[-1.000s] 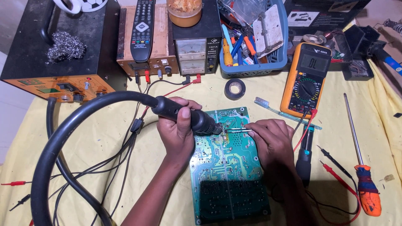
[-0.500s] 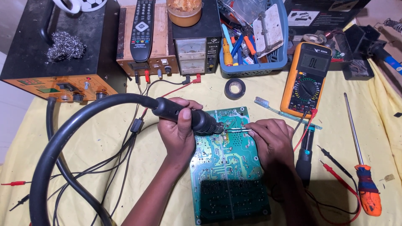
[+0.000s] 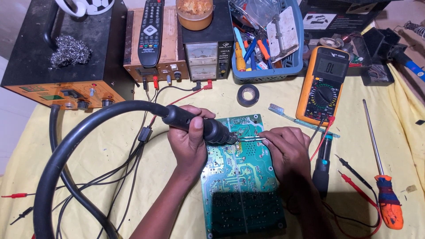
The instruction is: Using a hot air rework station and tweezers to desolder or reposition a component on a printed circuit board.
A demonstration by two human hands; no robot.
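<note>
- At the middle of the desk (image 3: 110,146), the left hand (image 3: 190,146) has its grip clamped around the black hot-air handpiece (image 3: 199,126), whose nozzle tip points right onto the far part of the green circuit board (image 3: 241,177).
- Opposite it, the right hand (image 3: 287,152) has its grip pinched together on thin metal tweezers (image 3: 253,139), whose points meet the nozzle tip over the board.
- The board lies flat on the yellow cloth, between both forearms, its near part in shadow.
- From the handpiece a thick black hose (image 3: 75,146) loops left and near, up to the black and orange station (image 3: 62,66) at the far left.
- Right of the right hand lie a black probe handle (image 3: 322,168), a long screwdriver (image 3: 383,177) with an orange handle, and a toothbrush (image 3: 292,117).
- Farther off stand an orange multimeter (image 3: 325,84), a roll of black tape (image 3: 248,94), a blue basket (image 3: 265,73) of tools, and a remote control (image 3: 151,31).
</note>
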